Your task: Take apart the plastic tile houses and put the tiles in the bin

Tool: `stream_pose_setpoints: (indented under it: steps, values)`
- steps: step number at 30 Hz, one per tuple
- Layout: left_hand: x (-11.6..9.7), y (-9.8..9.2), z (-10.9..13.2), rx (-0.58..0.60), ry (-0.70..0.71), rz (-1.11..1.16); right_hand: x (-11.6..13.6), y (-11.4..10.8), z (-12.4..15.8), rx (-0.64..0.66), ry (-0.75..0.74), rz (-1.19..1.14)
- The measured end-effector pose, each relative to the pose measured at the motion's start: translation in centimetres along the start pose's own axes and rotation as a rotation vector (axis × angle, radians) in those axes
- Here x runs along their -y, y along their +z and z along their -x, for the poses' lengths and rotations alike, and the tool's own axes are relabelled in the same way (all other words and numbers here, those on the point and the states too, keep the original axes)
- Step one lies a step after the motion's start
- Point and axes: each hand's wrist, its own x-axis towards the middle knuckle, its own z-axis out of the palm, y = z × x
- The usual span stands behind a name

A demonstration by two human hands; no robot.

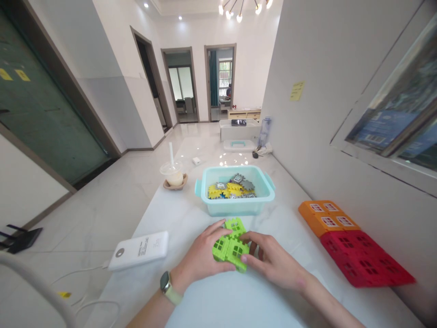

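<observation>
Between my hands is a green structure of interlocking building panels (235, 248) with window cut-outs, just above or on the white table. My left hand (208, 248) wraps around its left side, thumb below and fingers along the top. At its right edge, my right hand (264, 257) pinches the panels between thumb and curled fingers. A watch (165, 281) sits on my left wrist. Just beyond my hands stands a light blue tub (235, 208), which holds several yellow panels (234, 187) and grey panels (248, 185).
Orange blocks (327, 216) and red blocks (365, 257) lie along the wall on the right. A white power bank (139, 250) with a cable is at left. Behind it, a cup with a straw (173, 174) stands in a holder. A bottle (264, 131) is farther back.
</observation>
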Motion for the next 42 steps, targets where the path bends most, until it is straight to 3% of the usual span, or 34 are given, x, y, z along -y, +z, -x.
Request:
stream_pose_setpoints:
  steps: [3,5,11,20,26,35,42]
  values:
    - [0.0,-0.1,-0.1,0.027,0.022,0.026,-0.7,0.0,-0.3,-0.176,-0.035,0.044]
    - [-0.1,-0.1,-0.1,0.033,0.056,0.043,-1.3,0.2,-0.5,-0.219,-0.061,0.063]
    - [-0.4,0.0,0.1,0.041,0.092,0.065,-1.7,0.5,-0.7,-0.084,-0.083,0.083]
    - [-1.8,0.2,0.6,-0.039,0.120,-0.088,-1.2,1.5,-0.9,-0.205,-0.011,0.031]
    - [-2.9,1.1,0.5,-0.055,0.100,-0.217,-1.2,1.5,-1.1,-0.204,-0.031,0.026]
    - [-2.7,-0.9,0.4,0.006,0.197,-0.168,-1.3,1.6,-1.0,-0.235,0.039,0.048]
    - [-1.5,-1.5,0.2,-0.045,0.119,-0.148,-2.1,0.1,-1.1,-0.248,0.108,0.162]
